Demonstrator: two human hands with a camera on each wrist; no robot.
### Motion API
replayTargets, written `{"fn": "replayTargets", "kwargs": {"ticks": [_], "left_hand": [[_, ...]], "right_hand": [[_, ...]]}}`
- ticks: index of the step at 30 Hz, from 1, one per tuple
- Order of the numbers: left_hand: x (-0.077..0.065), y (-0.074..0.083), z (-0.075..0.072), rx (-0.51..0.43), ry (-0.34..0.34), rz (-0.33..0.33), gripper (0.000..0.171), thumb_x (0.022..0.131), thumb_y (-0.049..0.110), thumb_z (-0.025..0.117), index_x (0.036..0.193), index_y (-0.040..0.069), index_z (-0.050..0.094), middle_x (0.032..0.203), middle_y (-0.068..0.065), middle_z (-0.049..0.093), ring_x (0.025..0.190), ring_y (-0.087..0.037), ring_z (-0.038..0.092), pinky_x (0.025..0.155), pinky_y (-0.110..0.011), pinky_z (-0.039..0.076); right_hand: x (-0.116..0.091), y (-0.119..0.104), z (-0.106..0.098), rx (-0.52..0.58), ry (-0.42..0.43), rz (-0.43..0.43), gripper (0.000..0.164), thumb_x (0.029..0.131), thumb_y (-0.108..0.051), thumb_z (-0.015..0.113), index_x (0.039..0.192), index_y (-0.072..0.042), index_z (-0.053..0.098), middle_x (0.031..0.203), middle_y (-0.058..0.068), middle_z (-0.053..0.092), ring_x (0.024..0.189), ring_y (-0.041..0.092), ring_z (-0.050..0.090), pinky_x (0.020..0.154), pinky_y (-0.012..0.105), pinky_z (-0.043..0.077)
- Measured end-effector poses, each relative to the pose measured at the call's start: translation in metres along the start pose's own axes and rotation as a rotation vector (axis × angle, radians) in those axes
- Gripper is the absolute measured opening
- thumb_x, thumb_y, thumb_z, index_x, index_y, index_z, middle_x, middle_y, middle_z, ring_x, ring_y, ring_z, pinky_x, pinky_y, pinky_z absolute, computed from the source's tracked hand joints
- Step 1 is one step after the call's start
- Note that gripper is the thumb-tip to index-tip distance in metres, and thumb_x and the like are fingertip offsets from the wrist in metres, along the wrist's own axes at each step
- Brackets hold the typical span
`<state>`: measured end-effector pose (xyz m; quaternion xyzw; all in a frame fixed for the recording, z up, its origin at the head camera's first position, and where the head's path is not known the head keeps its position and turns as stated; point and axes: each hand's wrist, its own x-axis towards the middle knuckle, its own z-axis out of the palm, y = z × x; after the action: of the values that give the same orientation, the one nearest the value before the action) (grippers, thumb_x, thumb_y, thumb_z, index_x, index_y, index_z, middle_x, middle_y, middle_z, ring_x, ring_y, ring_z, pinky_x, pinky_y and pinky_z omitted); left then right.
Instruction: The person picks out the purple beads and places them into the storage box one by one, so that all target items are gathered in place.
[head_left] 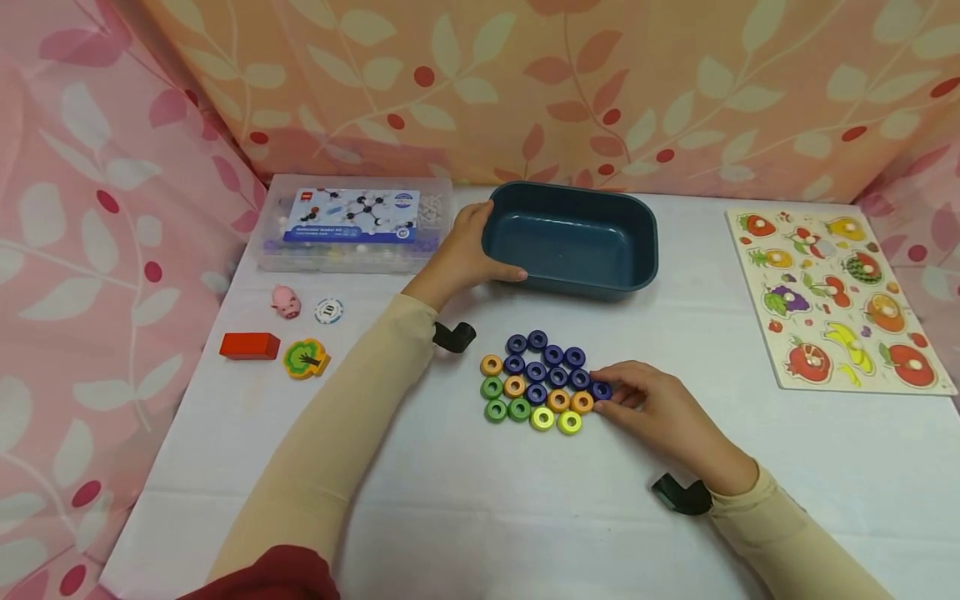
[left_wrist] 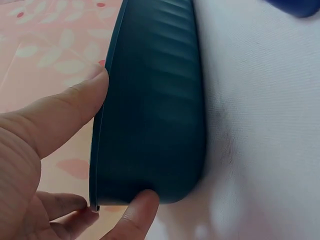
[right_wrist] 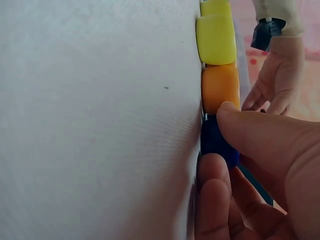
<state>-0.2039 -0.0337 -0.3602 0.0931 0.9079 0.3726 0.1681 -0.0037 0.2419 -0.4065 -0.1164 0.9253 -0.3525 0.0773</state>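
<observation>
back cloth [head_left: 525,92] — orange leaf print | left cloth [head_left: 97,275] — pink | white tabletop [head_left: 525,517]

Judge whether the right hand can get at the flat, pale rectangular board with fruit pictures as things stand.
Likely yes: only white cloth shows between the right hand and the board. That hand pinches a glossy dark blue ring, so it would probably have to release that first.

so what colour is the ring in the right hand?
The ring is dark blue; best: head view.
</observation>
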Motion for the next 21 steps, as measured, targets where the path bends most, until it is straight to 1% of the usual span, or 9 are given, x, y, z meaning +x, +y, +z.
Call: {"fn": "replayTargets", "kwargs": {"ticks": [5, 9, 12, 14, 16, 19, 21], "left_hand": [[0.004, 0.001, 0.000, -0.021, -0.023, -0.046, 0.127, 0.068, 0.049, 0.091, 0.163, 0.023, 0.011, 0.167, -0.001, 0.010, 0.152, -0.026, 0.025, 0.121, -0.046, 0.030], [0.004, 0.003, 0.001, -0.036, -0.027, -0.075, 0.127, 0.068, 0.047, 0.091, 0.163, 0.025, 0.010, 0.166, -0.002, 0.010, 0.150, -0.026, 0.028, 0.121, -0.045, 0.031], [0.004, 0.005, 0.001, -0.058, -0.031, -0.092, 0.127, 0.068, 0.043, 0.092, 0.163, 0.026, 0.009, 0.165, -0.002, 0.011, 0.149, -0.026, 0.028, 0.121, -0.044, 0.030], [0.004, 0.007, 0.001, -0.073, -0.038, -0.104, 0.127, 0.069, 0.041, 0.093, 0.163, 0.026, 0.008, 0.165, -0.002, 0.011, 0.149, -0.027, 0.028, 0.121, -0.044, 0.030], [0.004, 0.008, 0.001, -0.078, -0.041, -0.113, 0.128, 0.069, 0.040, 0.093, 0.163, 0.026, 0.008, 0.165, -0.002, 0.010, 0.149, -0.027, 0.028, 0.121, -0.045, 0.031], [0.004, 0.008, 0.000, -0.071, -0.045, -0.129, 0.128, 0.069, 0.041, 0.093, 0.163, 0.027, 0.007, 0.165, -0.002, 0.010, 0.149, -0.027, 0.028, 0.120, -0.044, 0.031], [0.004, 0.008, -0.001, -0.064, -0.040, -0.131, 0.128, 0.069, 0.041, 0.092, 0.163, 0.027, 0.007, 0.165, -0.002, 0.010, 0.149, -0.026, 0.029, 0.120, -0.043, 0.031]], "right_hand": [[0.001, 0.002, -0.001, -0.009, 0.002, -0.005, 0.036, 0.084, -0.015, 0.082, 0.119, -0.018, 0.073, 0.106, -0.005, 0.069, 0.077, 0.004, 0.061, 0.068, 0.021, 0.054], [0.001, 0.001, -0.004, -0.022, -0.010, 0.005, 0.037, 0.083, -0.015, 0.083, 0.118, -0.020, 0.073, 0.099, -0.007, 0.068, 0.076, 0.004, 0.061, 0.068, 0.021, 0.054], [0.003, -0.003, -0.009, -0.039, -0.022, 0.025, 0.036, 0.083, -0.017, 0.083, 0.117, -0.022, 0.073, 0.092, -0.008, 0.067, 0.077, 0.006, 0.061, 0.069, 0.022, 0.053], [0.005, -0.008, -0.016, -0.051, -0.023, 0.037, 0.036, 0.083, -0.019, 0.083, 0.117, -0.022, 0.072, 0.090, -0.008, 0.067, 0.078, 0.008, 0.061, 0.069, 0.022, 0.053], [0.011, -0.015, -0.027, -0.058, -0.019, 0.050, 0.035, 0.085, -0.024, 0.082, 0.119, -0.021, 0.072, 0.093, -0.006, 0.068, 0.082, 0.012, 0.060, 0.070, 0.023, 0.052], [0.025, -0.026, -0.046, -0.067, -0.004, 0.072, 0.038, 0.088, -0.033, 0.079, 0.123, -0.020, 0.070, 0.104, -0.002, 0.068, 0.090, 0.016, 0.061, 0.076, 0.027, 0.053], [0.039, -0.035, -0.060, -0.061, 0.014, 0.089, 0.040, 0.088, -0.037, 0.077, 0.124, -0.021, 0.069, 0.111, -0.001, 0.068, 0.096, 0.019, 0.061, 0.080, 0.030, 0.053]]}}
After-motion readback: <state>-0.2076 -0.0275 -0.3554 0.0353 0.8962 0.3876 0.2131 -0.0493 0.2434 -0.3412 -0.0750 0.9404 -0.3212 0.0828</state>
